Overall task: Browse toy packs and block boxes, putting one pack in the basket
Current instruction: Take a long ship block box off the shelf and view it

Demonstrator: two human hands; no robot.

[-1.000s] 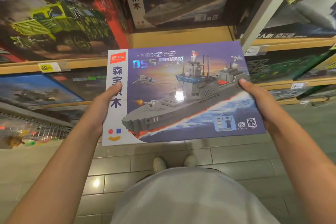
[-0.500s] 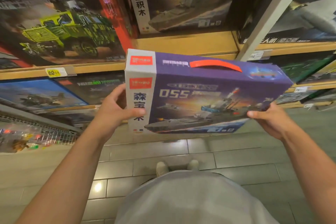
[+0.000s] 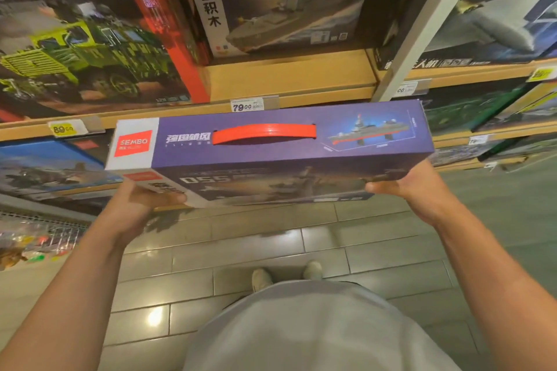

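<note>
A purple warship block box (image 3: 370,141) with a red carry handle is held level in front of the wooden shelf, its top side facing me and the picture face tipped away and down. My left hand (image 3: 141,205) grips its left lower corner by the white SEMBO strip. Its right lower corner rests in my right hand (image 3: 413,184). No basket is visible in this view.
Shelves hold more block boxes: a green truck box (image 3: 81,57) at upper left, a matching warship box (image 3: 280,3) above, aircraft boxes (image 3: 497,15) at right. A bare shelf gap (image 3: 289,75) lies behind the held box. A wire bin with small toys (image 3: 36,241) sits low left. Tiled floor below.
The box has tilted from face-up toward me to top-side up, and both hands have lifted it toward the shelf.
</note>
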